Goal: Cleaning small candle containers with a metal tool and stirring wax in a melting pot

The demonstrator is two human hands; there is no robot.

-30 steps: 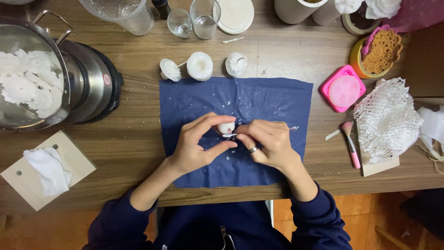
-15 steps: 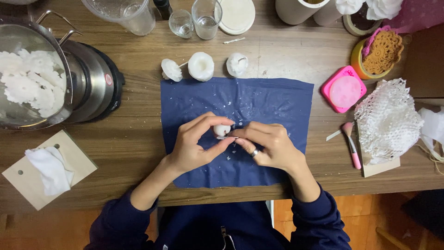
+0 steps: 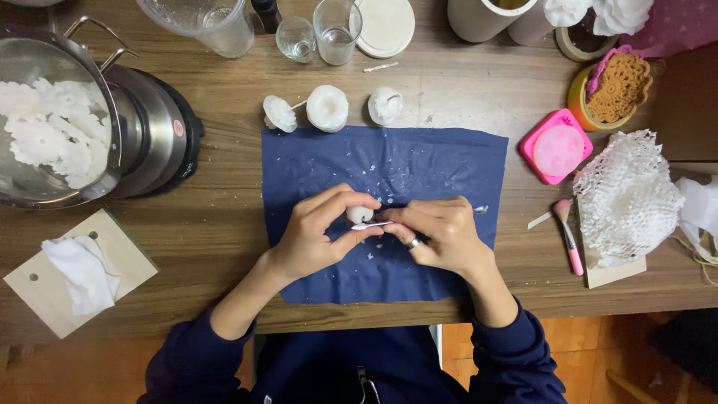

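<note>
While pinched by both hands, small white wax piece (image 3: 359, 214) above blue cloth (image 3: 441, 161).

Wooden table (image 3: 464, 97) with dark grain; orange wood floor (image 3: 598, 352) below; dim, warm light.

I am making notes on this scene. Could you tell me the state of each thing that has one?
Left hand: holding small white wax piece.
Right hand: holding thin blade against the piece.
Blue cloth: spread flat, flecked with white shavings.
Steel pot: open, holding white flower shapes.
Two glasses: upright.
Pink brush: lying flat.
</note>
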